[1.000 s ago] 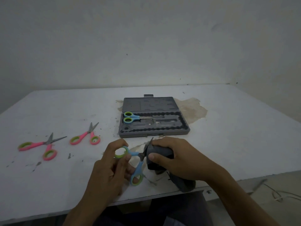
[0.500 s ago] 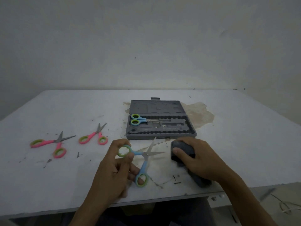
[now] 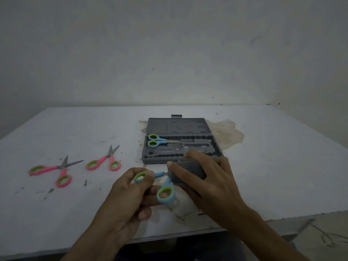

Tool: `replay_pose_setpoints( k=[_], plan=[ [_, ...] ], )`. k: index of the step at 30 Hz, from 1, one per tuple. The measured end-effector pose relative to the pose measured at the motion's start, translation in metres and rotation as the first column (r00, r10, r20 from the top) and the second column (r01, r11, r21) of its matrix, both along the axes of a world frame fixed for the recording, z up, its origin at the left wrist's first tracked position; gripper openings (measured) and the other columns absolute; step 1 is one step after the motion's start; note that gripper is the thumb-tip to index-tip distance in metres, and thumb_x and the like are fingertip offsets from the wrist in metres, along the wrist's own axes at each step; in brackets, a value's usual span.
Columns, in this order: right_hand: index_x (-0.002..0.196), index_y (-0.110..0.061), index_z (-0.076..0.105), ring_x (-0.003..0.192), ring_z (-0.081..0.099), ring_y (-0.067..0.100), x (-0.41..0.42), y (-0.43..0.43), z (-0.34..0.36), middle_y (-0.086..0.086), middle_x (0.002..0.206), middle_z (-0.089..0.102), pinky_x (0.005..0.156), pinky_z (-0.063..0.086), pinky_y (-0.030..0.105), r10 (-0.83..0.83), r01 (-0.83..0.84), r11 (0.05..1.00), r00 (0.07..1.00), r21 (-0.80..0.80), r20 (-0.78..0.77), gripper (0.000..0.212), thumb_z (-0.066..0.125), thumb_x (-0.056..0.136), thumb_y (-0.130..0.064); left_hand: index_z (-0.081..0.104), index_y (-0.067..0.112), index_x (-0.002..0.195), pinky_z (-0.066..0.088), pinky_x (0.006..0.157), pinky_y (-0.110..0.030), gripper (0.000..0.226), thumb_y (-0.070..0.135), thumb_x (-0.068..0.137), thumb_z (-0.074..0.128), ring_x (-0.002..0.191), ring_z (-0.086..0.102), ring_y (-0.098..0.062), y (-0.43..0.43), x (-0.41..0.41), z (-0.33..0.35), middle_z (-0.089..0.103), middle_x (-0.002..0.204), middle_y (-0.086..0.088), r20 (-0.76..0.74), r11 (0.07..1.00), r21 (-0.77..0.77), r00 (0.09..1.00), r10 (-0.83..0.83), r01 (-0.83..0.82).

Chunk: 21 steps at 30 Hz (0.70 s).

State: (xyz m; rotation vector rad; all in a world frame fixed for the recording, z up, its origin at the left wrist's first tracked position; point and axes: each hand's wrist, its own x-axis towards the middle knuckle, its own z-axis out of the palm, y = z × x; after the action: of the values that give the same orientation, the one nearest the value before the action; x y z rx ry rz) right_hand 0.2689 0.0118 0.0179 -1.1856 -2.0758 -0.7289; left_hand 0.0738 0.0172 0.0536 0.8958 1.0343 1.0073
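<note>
Blue scissors [image 3: 164, 187] at 6 o'clock of the case [image 3: 180, 127], over the table [image 3: 282, 166] | your left grip [image 3: 128, 200] pinches their handle loops, fingers curled | blades hidden toward 2 o'clock under the grey block [image 3: 188, 171] | your right grip [image 3: 209, 182] curls round that block, which meets the scissors at the pivot.

Legible markings: none. Lid of grey case [image 3: 178, 127], far centre: moulded relief only, unreadable. Near-centre blue scissors [image 3: 166, 182]: no readable print

Beyond your right hand [image 3: 211, 183] sits the case [image 3: 178, 127], scissors [image 3: 162, 141] inside; left of your left hand [image 3: 128, 195] lie one pair [image 3: 102, 160], then another [image 3: 49, 168] farther out
</note>
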Motion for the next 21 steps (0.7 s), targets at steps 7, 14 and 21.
replay_pose_setpoints(
  k=[7, 14, 21],
  plan=[
    [0.117, -0.022, 0.052, 0.086, 0.06, 0.025, 0.004, 0.005, 0.005, 0.006, 0.118, 0.053, 0.071, 0.041, 0.036, -0.001, -0.005, 0.997, 0.997, 0.077, 0.076, 0.035, 0.067, 0.088, -0.032, 0.052, 0.007, 0.096, 0.022, 0.025, -0.008, 0.006, 0.011, 0.1, 0.049, 0.028, 0.051, -0.009, -0.006, 0.003, 0.0, 0.055, 0.041, -0.001, 0.041, 0.995, -0.088, 0.998, -0.041, 0.044],
    [0.112, -0.018, 0.056, 0.084, 0.061, 0.024, 0.025, 0.002, 0.001, 0.007, 0.11, 0.064, 0.071, 0.035, 0.034, -0.032, 0.025, 0.993, 0.997, 0.115, 0.064, 0.025, 0.063, 0.091, -0.031, 0.053, 0.007, 0.097, 0.024, 0.025, -0.009, 0.006, 0.013, 0.098, 0.053, 0.032, 0.056, -0.012, -0.005, 0.009, -0.004, 0.059, 0.046, -0.004, 0.041, 0.987, -0.151, 0.998, -0.043, 0.049],
    [0.117, -0.019, 0.056, 0.086, 0.055, 0.018, 0.061, 0.01, 0.008, 0.002, 0.115, 0.051, 0.073, 0.033, 0.032, -0.228, 0.217, 0.968, 0.97, -0.124, -0.08, 0.036, 0.057, 0.087, -0.038, 0.053, 0.009, 0.101, 0.029, 0.029, -0.014, 0.008, 0.016, 0.097, 0.055, 0.044, 0.066, -0.022, 0.0, -0.005, -0.002, 0.064, 0.053, -0.012, -0.12, 1.0, 0.007, 0.992, 0.029, -0.029]
  ],
)
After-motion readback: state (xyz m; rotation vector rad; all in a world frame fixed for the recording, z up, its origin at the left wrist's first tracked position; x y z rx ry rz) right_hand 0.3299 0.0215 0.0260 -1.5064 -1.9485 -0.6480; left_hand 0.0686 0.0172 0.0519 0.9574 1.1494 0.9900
